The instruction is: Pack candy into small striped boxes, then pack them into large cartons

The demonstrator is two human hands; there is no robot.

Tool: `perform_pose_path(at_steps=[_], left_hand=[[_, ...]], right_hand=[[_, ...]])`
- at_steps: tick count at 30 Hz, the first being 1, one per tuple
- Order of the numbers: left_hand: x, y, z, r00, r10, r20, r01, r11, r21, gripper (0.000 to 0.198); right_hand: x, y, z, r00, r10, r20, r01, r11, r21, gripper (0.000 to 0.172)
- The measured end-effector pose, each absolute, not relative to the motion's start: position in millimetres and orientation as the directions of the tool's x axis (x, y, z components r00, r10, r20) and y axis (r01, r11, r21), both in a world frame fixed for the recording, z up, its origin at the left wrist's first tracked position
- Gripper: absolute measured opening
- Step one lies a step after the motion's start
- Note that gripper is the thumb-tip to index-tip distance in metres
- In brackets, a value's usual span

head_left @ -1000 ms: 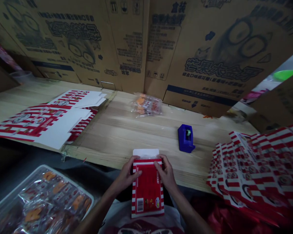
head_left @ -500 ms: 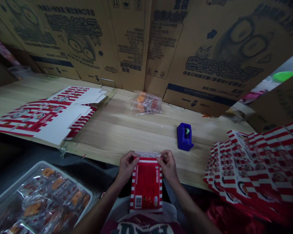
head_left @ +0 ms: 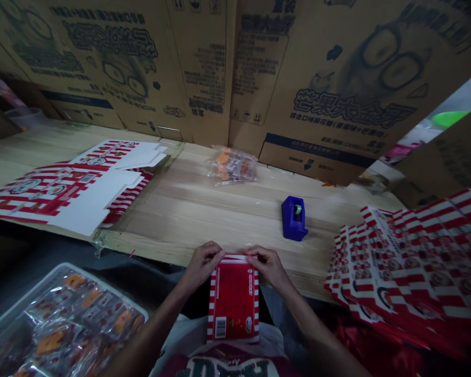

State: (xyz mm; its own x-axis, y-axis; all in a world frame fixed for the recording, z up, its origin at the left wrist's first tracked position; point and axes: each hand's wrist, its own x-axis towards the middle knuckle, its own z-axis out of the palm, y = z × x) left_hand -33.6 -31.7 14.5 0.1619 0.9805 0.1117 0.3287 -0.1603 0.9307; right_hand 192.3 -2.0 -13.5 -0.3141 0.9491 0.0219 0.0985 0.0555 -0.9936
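Observation:
A red carton with red-and-white striped edges [head_left: 234, 301] stands in front of my body at the table's near edge, its barcode side facing up toward me. My left hand [head_left: 204, 264] pinches the carton's top left corner. At the top right corner, my right hand [head_left: 269, 266] is closed on the edge with thumb and bent fingers. Between the hands, the top flap lies nearly flat along the opening. What is inside the carton is hidden. Beyond my right hand, a blue tape dispenser [head_left: 293, 219] sits on the table.
Clear packets with orange pieces [head_left: 233, 165] lie near the tall cardboard boxes [head_left: 204, 68] at the back. Flat striped carton blanks [head_left: 74, 183] are at left. Below them stands a white tub [head_left: 135, 306] of packets. Several striped cartons [head_left: 408, 262] are stacked at right.
The flap at the carton's top, raised and pale before, is now folded down. My right hand has shifted inward over the top edge. The view has moved slightly.

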Motion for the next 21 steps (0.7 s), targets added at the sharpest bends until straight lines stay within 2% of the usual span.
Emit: perform_pose_path(at_steps=[6,12,17,21], left_hand=[[-29.7,-20.1,20.5,0.115,0.992,0.06,0.396,-0.101,0.913,0.015],[-30.8,-7.5,14.7,0.151,0.988,-0.03,0.31,-0.019,0.951,0.017],[-35.9,2.3,16.9,0.272,0.954,-0.123,0.211,0.066,0.975,0.023],[-40.2,5.4,24.1,0.342,0.931,-0.129,0.211,0.058,0.976,0.027]], right_hand=[[197.6,12.3,-3.4,-0.309,0.951,-0.003,0.239,0.075,-0.968,0.014],[197.0,17.1,7.5,-0.333,0.943,-0.018,0.209,0.055,-0.976,0.017],[197.3,15.4,4.9,-0.364,0.931,-0.015,0.197,0.06,-0.979,0.022],[200.5,14.2,1.8,-0.373,0.928,0.02,0.191,0.098,-0.977,0.023]])
